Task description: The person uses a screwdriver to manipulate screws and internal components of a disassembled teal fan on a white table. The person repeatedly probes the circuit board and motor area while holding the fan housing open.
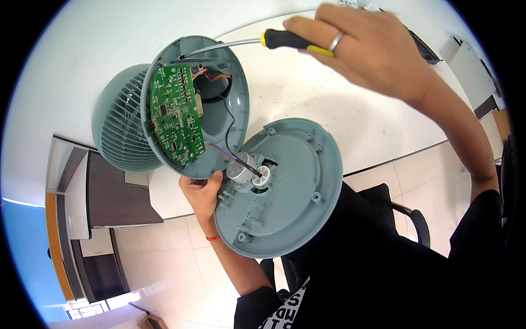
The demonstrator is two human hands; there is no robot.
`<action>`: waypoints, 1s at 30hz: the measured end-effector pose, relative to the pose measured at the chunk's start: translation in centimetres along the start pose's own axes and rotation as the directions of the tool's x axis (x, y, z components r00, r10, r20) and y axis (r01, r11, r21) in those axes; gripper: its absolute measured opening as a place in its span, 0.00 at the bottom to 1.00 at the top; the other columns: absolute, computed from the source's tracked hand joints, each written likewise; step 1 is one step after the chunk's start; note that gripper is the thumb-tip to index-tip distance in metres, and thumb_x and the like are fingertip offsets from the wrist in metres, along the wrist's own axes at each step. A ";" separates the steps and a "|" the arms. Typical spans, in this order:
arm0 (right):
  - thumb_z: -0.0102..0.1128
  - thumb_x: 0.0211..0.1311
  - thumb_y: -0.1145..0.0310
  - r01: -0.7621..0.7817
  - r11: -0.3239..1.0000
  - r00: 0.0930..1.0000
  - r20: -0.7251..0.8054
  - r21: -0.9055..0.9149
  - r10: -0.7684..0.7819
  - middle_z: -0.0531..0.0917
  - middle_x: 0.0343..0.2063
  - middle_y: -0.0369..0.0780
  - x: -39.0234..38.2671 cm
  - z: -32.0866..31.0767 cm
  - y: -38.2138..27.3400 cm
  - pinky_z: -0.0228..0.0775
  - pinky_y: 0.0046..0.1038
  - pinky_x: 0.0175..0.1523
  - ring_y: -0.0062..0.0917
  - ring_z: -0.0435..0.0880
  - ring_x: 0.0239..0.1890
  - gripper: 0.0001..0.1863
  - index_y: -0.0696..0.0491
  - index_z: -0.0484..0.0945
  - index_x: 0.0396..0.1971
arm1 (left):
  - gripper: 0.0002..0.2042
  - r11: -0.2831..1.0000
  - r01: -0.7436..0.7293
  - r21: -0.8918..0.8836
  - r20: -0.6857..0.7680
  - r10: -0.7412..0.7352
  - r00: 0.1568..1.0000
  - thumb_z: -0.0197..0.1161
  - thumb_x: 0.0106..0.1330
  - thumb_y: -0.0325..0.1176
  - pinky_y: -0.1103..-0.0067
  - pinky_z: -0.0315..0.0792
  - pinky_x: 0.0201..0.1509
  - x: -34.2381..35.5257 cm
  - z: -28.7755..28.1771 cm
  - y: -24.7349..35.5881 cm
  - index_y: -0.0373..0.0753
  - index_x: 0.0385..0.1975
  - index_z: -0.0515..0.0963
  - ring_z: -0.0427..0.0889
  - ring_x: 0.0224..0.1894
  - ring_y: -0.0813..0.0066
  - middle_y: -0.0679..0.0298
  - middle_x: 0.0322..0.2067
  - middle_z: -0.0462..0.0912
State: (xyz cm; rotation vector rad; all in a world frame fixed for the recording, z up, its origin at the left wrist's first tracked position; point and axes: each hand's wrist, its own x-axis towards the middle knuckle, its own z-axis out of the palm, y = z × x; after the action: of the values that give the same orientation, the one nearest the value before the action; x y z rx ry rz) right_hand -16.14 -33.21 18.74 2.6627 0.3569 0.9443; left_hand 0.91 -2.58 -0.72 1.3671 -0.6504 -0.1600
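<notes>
White table (307, 93) behind the work; over its left side the opened grey-green fan housing (217, 125) leans, its round cover (285, 203) in front, linked by wires (219, 148); the left hand (200, 193) is at the housing's lower rim, thumb bent, fingers hidden, so I cannot tell how closed it is; the right hand (372, 52) is wrapped around a screwdriver (286, 39), tip inside the housing; the shells look stiff, light, rather slippery, best held by their rims, off the fragile circuit board (178, 118).
</notes>
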 end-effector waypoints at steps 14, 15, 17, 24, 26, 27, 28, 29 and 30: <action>0.64 0.66 0.57 -0.355 0.911 0.927 -0.046 0.209 0.372 0.74 0.19 0.34 -0.2 1.0 -0.9 0.66 0.22 0.26 0.18 0.74 0.21 0.19 0.49 0.78 0.53 | 0.22 0.999 0.034 0.017 0.003 -0.034 0.999 0.66 0.52 0.17 0.77 0.70 0.57 -0.1 0.1 0.3 0.27 0.51 0.77 0.80 0.47 0.75 0.60 0.47 0.83; 0.65 0.65 0.57 -0.265 0.962 0.963 -0.025 0.073 0.267 0.75 0.20 0.35 -0.5 0.7 -0.8 0.66 0.24 0.27 0.20 0.75 0.22 0.21 0.48 0.77 0.54 | 0.22 1.000 0.025 0.009 0.013 -0.025 1.000 0.66 0.52 0.17 0.77 0.70 0.57 0.0 0.3 0.5 0.27 0.51 0.77 0.80 0.47 0.75 0.60 0.47 0.83; 0.66 0.63 0.58 -0.041 0.984 0.997 0.059 -0.174 0.052 0.77 0.22 0.38 -0.7 0.6 -1.8 0.68 0.26 0.29 0.25 0.77 0.24 0.23 0.46 0.75 0.57 | 0.22 1.000 0.021 -0.004 0.024 -0.021 1.000 0.66 0.51 0.17 0.77 0.70 0.56 -0.1 0.1 0.4 0.27 0.50 0.78 0.80 0.47 0.75 0.60 0.46 0.83; 0.65 0.64 0.59 -0.663 0.403 0.742 0.479 0.631 0.469 0.73 0.19 0.31 0.7 0.7 0.7 0.65 0.24 0.29 0.19 0.71 0.17 0.18 0.52 0.79 0.49 | 0.21 1.000 -0.005 -0.004 0.008 0.005 1.000 0.65 0.51 0.17 0.77 0.71 0.54 -0.2 0.4 0.5 0.28 0.49 0.78 0.81 0.44 0.76 0.60 0.44 0.83; 0.64 0.64 0.58 -0.816 -0.079 0.524 0.790 0.573 0.319 0.73 0.19 0.31 1.5 -0.6 1.8 0.67 0.23 0.30 0.19 0.72 0.19 0.20 0.52 0.77 0.52 | 0.22 0.999 -0.001 -0.034 -0.008 0.000 1.000 0.65 0.51 0.17 0.77 0.71 0.54 -0.1 0.9 0.5 0.28 0.49 0.78 0.81 0.44 0.76 0.61 0.44 0.83; 0.64 0.65 0.58 -0.821 -0.106 0.514 0.807 0.561 0.291 0.74 0.20 0.32 1.4 -0.2 1.9 0.68 0.23 0.30 0.20 0.73 0.20 0.21 0.52 0.76 0.54 | 0.22 0.999 0.015 -0.046 -0.008 -0.015 1.000 0.66 0.51 0.17 0.77 0.71 0.55 -0.3 0.5 0.3 0.28 0.49 0.78 0.81 0.45 0.76 0.61 0.44 0.83; 0.63 0.65 0.58 -0.827 -0.128 0.502 0.821 0.548 0.270 0.74 0.20 0.33 1.2 0.0 2.2 0.69 0.23 0.30 0.20 0.73 0.21 0.22 0.51 0.75 0.55 | 0.22 0.998 0.027 -0.065 -0.001 -0.027 1.000 0.66 0.50 0.17 0.77 0.71 0.55 -0.2 0.4 0.2 0.28 0.50 0.78 0.80 0.45 0.76 0.61 0.44 0.83; 0.62 0.65 0.59 -0.720 0.352 0.694 0.599 0.598 0.400 0.75 0.21 0.34 0.9 0.6 2.1 0.69 0.23 0.30 0.22 0.75 0.23 0.22 0.51 0.74 0.56 | 0.22 0.998 0.037 -0.052 0.004 -0.037 0.999 0.66 0.50 0.17 0.77 0.71 0.55 -0.2 0.3 0.3 0.28 0.50 0.78 0.80 0.45 0.76 0.61 0.44 0.83; 0.62 0.65 0.60 -0.485 0.757 0.870 0.330 0.438 0.367 0.75 0.22 0.35 0.1 1.1 1.4 0.70 0.23 0.30 0.23 0.76 0.24 0.21 0.50 0.73 0.56 | 0.23 0.998 0.046 -0.039 0.008 -0.046 0.999 0.66 0.50 0.17 0.77 0.71 0.56 -0.3 0.1 0.4 0.28 0.50 0.78 0.80 0.46 0.76 0.61 0.44 0.83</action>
State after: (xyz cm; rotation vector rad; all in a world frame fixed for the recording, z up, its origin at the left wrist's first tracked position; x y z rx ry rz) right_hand -15.16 -34.67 18.53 3.4038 -0.0937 0.7132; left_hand 0.50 -2.46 -0.43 1.3449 -0.6194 -0.2137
